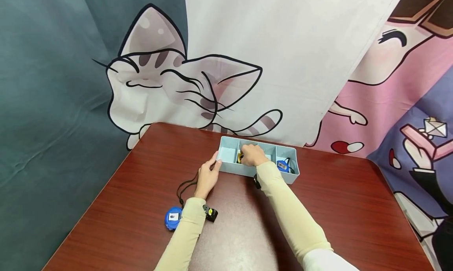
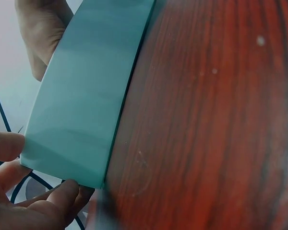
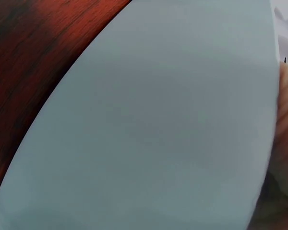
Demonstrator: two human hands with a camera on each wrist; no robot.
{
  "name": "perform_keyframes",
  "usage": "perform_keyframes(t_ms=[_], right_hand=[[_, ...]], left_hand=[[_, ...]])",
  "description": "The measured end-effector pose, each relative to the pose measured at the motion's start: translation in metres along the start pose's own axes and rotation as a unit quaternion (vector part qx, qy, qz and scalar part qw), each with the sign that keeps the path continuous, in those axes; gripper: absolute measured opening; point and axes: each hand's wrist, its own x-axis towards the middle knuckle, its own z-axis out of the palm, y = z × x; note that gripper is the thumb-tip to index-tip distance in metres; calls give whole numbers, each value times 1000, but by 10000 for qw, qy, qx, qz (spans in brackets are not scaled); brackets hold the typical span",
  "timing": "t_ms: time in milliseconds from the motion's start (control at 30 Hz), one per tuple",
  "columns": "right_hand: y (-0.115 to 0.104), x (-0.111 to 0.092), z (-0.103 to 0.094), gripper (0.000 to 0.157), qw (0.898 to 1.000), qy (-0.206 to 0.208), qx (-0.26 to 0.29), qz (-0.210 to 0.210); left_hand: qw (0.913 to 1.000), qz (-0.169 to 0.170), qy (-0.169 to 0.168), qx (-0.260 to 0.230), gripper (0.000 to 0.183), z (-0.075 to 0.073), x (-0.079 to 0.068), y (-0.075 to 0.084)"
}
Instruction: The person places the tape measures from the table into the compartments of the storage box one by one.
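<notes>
A pale blue divided box (image 1: 228, 167) stands near the table's back edge. My left hand (image 1: 208, 177) holds its left end, thumb at the rim and fingers against the end wall, as the left wrist view also shows. My right hand (image 1: 253, 155) reaches down into the second compartment from the left, fingers curled round a small yellow-and-black object (image 1: 239, 158) that they mostly hide. In the rightmost compartment lies a blue tape measure (image 1: 282, 166) with a black cord. The right wrist view is mostly filled by the box's front wall (image 3: 144, 120).
Another blue tape measure (image 1: 172, 218) lies on the brown table (image 1: 134, 196), left of my left forearm, its black wrist cord (image 1: 181, 190) stretching toward the hand. A printed cloth (image 1: 301, 47) hangs right behind the table. Wrist cameras sit on both arms.
</notes>
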Motion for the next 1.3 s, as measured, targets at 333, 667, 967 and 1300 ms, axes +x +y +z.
perform_keyframes(t_ms=[333,667,967,1300], right_hand=[[0,4,2,15,9997,-187,-114,123],[0,7,0,17,9987,-475,-177,95],[0,7,-1,15,9979,-631,-138,80],[10,-4,-3,28,9966,-28,566,-603]], left_hand=[[9997,189,56,-147,44,1,0,2],[9997,223,26,-129,44,1,1,1],[9997,234,-33,-63,43,0,1,0],[9998,130,-51,-116,44,0,0,1]])
